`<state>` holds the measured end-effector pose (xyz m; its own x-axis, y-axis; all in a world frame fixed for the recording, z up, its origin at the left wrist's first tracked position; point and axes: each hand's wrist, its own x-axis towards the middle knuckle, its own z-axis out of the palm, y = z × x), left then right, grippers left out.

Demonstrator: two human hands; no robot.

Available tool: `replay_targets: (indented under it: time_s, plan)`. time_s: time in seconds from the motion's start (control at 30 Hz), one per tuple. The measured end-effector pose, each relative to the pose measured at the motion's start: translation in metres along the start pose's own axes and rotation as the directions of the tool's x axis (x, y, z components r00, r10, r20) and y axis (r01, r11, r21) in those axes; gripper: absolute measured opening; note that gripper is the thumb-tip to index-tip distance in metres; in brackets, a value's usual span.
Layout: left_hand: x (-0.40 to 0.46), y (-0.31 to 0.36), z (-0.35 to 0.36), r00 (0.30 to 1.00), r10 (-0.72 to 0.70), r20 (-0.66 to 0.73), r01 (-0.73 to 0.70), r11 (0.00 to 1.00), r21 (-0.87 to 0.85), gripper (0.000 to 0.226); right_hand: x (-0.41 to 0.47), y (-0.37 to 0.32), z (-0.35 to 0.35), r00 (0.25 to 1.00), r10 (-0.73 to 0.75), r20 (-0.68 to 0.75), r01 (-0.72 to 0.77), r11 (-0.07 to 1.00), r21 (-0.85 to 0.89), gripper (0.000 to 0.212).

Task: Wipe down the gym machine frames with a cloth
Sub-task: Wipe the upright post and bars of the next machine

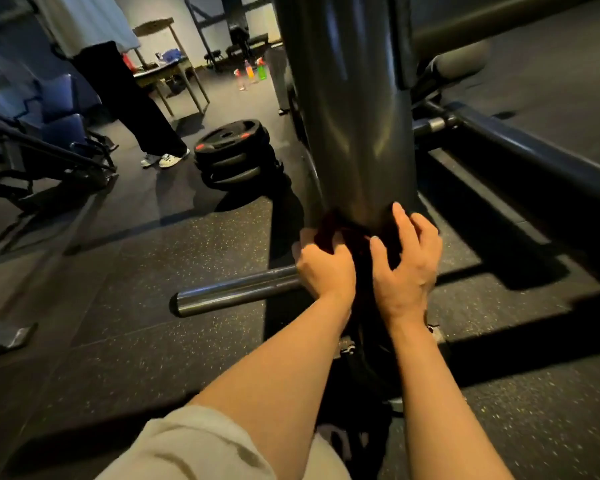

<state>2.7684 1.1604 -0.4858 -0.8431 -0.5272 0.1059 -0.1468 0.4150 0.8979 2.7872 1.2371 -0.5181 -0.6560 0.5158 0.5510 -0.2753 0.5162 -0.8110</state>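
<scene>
Step in hand: wiping the lower end of the thick dark grey metal frame column, near the speckled black rubber floor.

Left hand and right hand sit close together at the column's base. Left hand's fingers are curled round a dark reddish cloth, pressed against the column. Right hand's fingers are bent, with fingertips on the cloth and the column; whether it actually grips the cloth cannot be told.

A chrome steel bar juts left just beside the left hand. Stacked black weight plates lie behind.

Judgement: next move calls for steady pressure, working the cloth around the column's foot, then onto the adjoining base rail.
</scene>
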Motion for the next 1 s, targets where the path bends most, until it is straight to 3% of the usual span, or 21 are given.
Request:
replay_targets:
  time_s: [0.07,0.1,0.23,0.33,0.43,0.5,0.57,0.67,0.77,0.83,0.93,1.0]
  plan:
    - [-0.001,-0.020,-0.011,0.980,-0.102,0.173,0.096,0.994,0.044,0.026,-0.015,-0.005,0.000,1.000,-0.016,0.014,0.017,0.997,-0.077,0.056]
    - [0.000,-0.027,-0.016,0.978,-0.092,0.189,0.091,0.996,0.015,0.025,-0.020,-0.009,-0.001,0.999,-0.045,0.018,0.047,0.993,-0.108,0.056]
    - [0.025,-0.001,-0.018,0.999,-0.052,0.009,0.052,0.942,-0.332,0.032,-0.007,-0.025,0.002,0.958,-0.277,0.074,0.287,0.919,-0.270,0.058]
    - [0.018,0.001,-0.015,0.991,0.082,0.104,-0.039,0.931,-0.363,0.040,0.002,-0.026,0.003,0.905,-0.382,0.185,0.424,0.809,-0.406,0.060]
    - [0.019,-0.026,-0.018,0.955,-0.109,0.276,0.201,0.922,-0.332,0.041,0.000,-0.016,0.005,0.876,-0.413,0.249,0.482,0.722,-0.497,0.060]
    - [0.034,-0.016,-0.028,0.947,-0.115,0.301,0.207,0.933,-0.294,0.024,-0.002,-0.013,0.006,0.875,-0.421,0.240,0.483,0.718,-0.502,0.061]
    - [0.051,0.011,-0.035,0.972,0.013,0.236,0.061,0.951,-0.304,0.014,-0.001,-0.012,0.007,0.871,-0.439,0.219,0.487,0.720,-0.494,0.062]
    - [0.065,0.039,-0.035,0.977,0.155,0.149,-0.098,0.939,-0.330,0.028,0.003,-0.008,0.008,0.864,-0.464,0.194,0.496,0.722,-0.483,0.063]
    - [0.060,0.016,-0.031,0.960,0.148,0.238,-0.111,0.980,-0.164,0.020,-0.001,-0.003,0.011,0.868,-0.459,0.190,0.490,0.725,-0.485,0.062]
    - [0.044,-0.020,-0.033,0.924,0.170,0.342,-0.145,0.985,-0.097,0.018,-0.015,0.002,0.015,0.889,-0.438,0.131,0.449,0.781,-0.435,0.052]
    - [0.018,-0.057,-0.045,0.835,0.340,0.433,-0.220,0.927,-0.305,0.028,-0.051,0.005,0.020,0.956,-0.294,0.009,0.286,0.921,-0.263,0.042]
    - [0.003,-0.079,-0.047,0.727,0.400,0.558,-0.237,0.909,-0.343,0.033,-0.083,0.007,0.020,0.991,-0.132,0.023,0.134,0.984,-0.119,0.044]
